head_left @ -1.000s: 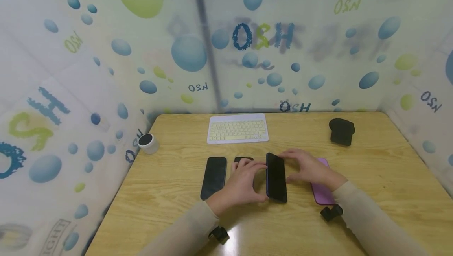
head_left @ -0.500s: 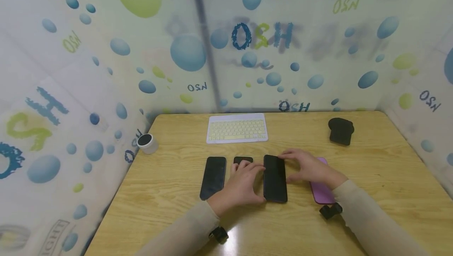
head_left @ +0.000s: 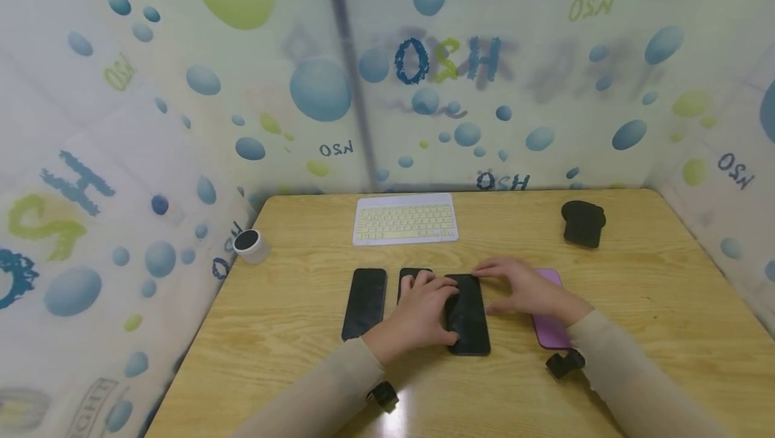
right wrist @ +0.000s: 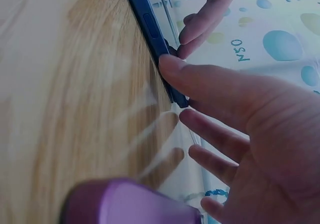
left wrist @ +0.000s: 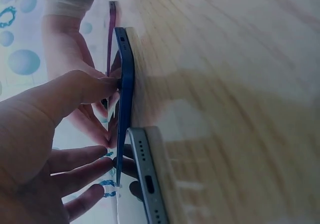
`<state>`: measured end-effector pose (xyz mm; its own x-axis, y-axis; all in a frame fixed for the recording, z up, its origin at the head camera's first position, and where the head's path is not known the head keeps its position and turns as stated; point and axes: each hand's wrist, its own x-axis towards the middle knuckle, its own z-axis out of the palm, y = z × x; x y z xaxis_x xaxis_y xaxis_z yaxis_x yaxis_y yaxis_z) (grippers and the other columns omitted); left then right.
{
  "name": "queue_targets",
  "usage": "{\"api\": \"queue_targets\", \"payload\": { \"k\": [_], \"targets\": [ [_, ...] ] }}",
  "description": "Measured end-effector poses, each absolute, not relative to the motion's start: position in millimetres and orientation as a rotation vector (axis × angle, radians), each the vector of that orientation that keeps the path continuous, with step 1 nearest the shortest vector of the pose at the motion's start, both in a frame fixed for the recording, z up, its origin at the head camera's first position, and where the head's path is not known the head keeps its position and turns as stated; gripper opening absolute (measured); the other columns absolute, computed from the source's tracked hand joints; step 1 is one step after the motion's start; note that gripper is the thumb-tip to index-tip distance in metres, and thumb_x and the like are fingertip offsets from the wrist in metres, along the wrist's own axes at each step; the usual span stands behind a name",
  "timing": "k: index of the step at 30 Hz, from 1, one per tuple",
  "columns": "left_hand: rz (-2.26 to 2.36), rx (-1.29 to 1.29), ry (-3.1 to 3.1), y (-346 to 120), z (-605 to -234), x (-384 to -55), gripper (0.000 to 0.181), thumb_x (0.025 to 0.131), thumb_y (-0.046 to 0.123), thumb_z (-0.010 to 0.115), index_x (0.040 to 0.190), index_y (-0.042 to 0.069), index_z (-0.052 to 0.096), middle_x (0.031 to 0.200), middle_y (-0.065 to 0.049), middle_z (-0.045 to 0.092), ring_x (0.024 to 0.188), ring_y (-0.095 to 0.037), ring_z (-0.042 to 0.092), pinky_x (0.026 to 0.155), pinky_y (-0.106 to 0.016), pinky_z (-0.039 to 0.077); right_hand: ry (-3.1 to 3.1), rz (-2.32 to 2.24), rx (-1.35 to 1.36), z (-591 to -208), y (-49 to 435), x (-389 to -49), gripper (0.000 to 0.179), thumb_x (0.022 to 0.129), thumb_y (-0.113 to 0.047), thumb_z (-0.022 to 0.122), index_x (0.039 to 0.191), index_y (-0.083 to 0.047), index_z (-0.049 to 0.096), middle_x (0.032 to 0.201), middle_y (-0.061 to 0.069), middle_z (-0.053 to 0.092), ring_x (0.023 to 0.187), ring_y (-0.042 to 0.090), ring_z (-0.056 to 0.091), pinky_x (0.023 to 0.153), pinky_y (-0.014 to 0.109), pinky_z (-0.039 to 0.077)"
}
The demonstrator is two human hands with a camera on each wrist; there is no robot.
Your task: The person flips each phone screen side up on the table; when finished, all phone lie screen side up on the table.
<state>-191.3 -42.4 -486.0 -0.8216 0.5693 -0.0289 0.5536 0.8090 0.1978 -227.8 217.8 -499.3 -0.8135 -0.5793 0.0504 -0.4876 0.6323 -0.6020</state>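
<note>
In the head view, a black-screened phone (head_left: 467, 320) lies screen up between my hands; its side looks dark blue in the left wrist view. My left hand (head_left: 418, 310) rests its thumb and forefinger at the phone's left side. From the right, my right hand (head_left: 529, 290) touches the long edge with thumb and forefinger, its other fingers loosely extended. A smaller dark phone (head_left: 407, 275) lies partly hidden behind my left hand. Farther left is another black phone (head_left: 364, 303). Under my right wrist sits a purple phone (head_left: 549, 330), partly covered.
A white keyboard (head_left: 406, 219) lies at the back of the wooden table (head_left: 272, 357). A white cup-shaped object (head_left: 251, 247) with a dark top stands at the left edge. At the back right is a black toast-shaped item (head_left: 583, 224).
The phone between my hands was tilted up on edge, then came down flat. Since then it has slid slightly toward me and left, and my left fingers have moved onto its left side.
</note>
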Motion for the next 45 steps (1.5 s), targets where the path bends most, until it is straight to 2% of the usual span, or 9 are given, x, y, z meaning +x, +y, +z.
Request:
{"api": "queue_targets", "payload": {
  "k": [5,12,18,25,30,32,39,45],
  "targets": [
    [0.336,0.937,2.894,-40,-483,-190,0.081,0.075,0.058,0.086,0.144,0.023,0.061,0.152,0.01,0.054,0.13,-0.019,0.043,0.098,-0.045,0.03,2.76,-0.916,-0.885,-496,230,-221,0.062,0.081,-0.025,0.088,0.136,-0.008,0.067,0.143,0.015,0.061,0.137,0.046,0.049,0.109,0.071,0.033],
    [0.328,1.012,2.867,-25,-480,-189,0.075,0.081,0.058,0.082,0.145,0.025,0.059,0.153,0.011,0.053,0.132,-0.018,0.041,0.1,-0.046,0.029,2.825,-0.925,-0.919,-495,259,-216,0.061,0.08,-0.021,0.089,0.135,-0.004,0.068,0.141,0.016,0.063,0.132,0.044,0.054,0.106,0.064,0.041],
    [0.267,1.119,2.855,-1,-478,-189,0.075,0.081,0.06,0.08,0.145,0.027,0.059,0.153,0.013,0.053,0.133,-0.017,0.043,0.101,-0.045,0.031,2.867,-0.893,-0.842,-492,287,-211,0.059,0.082,-0.02,0.087,0.136,-0.008,0.068,0.142,0.014,0.062,0.134,0.041,0.053,0.106,0.061,0.04],
    [0.303,1.142,2.809,27,-480,-191,0.078,0.078,0.063,0.082,0.145,0.029,0.058,0.151,0.016,0.053,0.133,-0.014,0.041,0.101,-0.04,0.03,2.844,-0.905,-0.707,-493,319,-202,0.057,0.087,-0.026,0.084,0.138,-0.011,0.066,0.147,0.015,0.058,0.137,0.044,0.05,0.109,0.064,0.037],
    [0.313,1.145,2.795,45,-482,-194,0.079,0.077,0.066,0.082,0.145,0.033,0.059,0.15,0.016,0.054,0.134,-0.014,0.042,0.104,-0.041,0.031,2.883,-0.907,-0.715,-496,334,-199,0.052,0.089,-0.029,0.082,0.137,-0.012,0.067,0.146,0.011,0.06,0.136,0.039,0.051,0.109,0.051,0.038],
    [0.314,1.14,2.796,52,-483,-195,0.079,0.076,0.066,0.082,0.144,0.034,0.059,0.15,0.017,0.054,0.134,-0.015,0.042,0.103,-0.04,0.031,2.897,-0.9,-0.736,-497,337,-199,0.05,0.09,-0.029,0.081,0.136,-0.013,0.068,0.145,0.01,0.06,0.135,0.039,0.052,0.109,0.049,0.038],
    [0.319,1.041,2.814,64,-487,-198,0.076,0.074,0.067,0.083,0.14,0.033,0.063,0.148,0.016,0.056,0.133,-0.015,0.042,0.1,-0.04,0.031,2.862,-0.95,-0.761,-505,345,-206,0.047,0.093,-0.029,0.078,0.137,-0.014,0.068,0.147,0.012,0.059,0.138,0.043,0.049,0.108,0.067,0.036],
    [0.358,1.015,2.831,74,-492,-202,0.072,0.074,0.069,0.082,0.135,0.033,0.067,0.147,0.013,0.057,0.129,-0.014,0.043,0.101,-0.042,0.031,2.898,-0.914,-0.813,-512,358,-208,0.05,0.089,-0.03,0.083,0.135,-0.017,0.069,0.144,0.009,0.061,0.135,0.04,0.052,0.106,0.065,0.038]
  ]
}}
